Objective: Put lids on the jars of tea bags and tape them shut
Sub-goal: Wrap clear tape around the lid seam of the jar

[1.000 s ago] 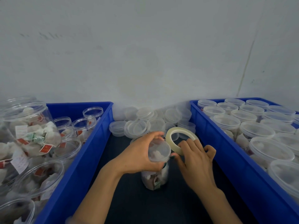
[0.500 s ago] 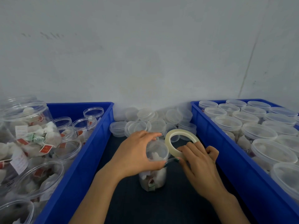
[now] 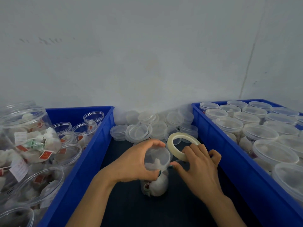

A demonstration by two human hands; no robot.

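Change: right hand [image 3: 200, 171] has drawn its thumb in to the lid's rim, where a short gap showed half a second ago; the left hand's grip is unchanged.
Jar [image 3: 155, 185]: upright on the dark tabletop [image 3: 131, 210], midway between two crates, tea bags inside.
Lid [image 3: 157, 158]: clear, seated on the jar's mouth.
Left hand [image 3: 136, 163]: curled over the lid from the left, fingers and thumb round its rim.
Right hand: holds the tape roll [image 3: 169, 144], fingers over its near edge, thumb tip at the lid rim.
Tape roll: pale ring, tilted up on edge, just right of the lid.
Loose lids [image 3: 147, 126]: heaped against the wall beyond the jar.
Left crate [image 3: 101, 128]: blue, holds open-topped jars [image 3: 32, 141] of tea bags.
Right crate [image 3: 213, 145]: blue, holds rows of lidded jars [image 3: 246, 128].
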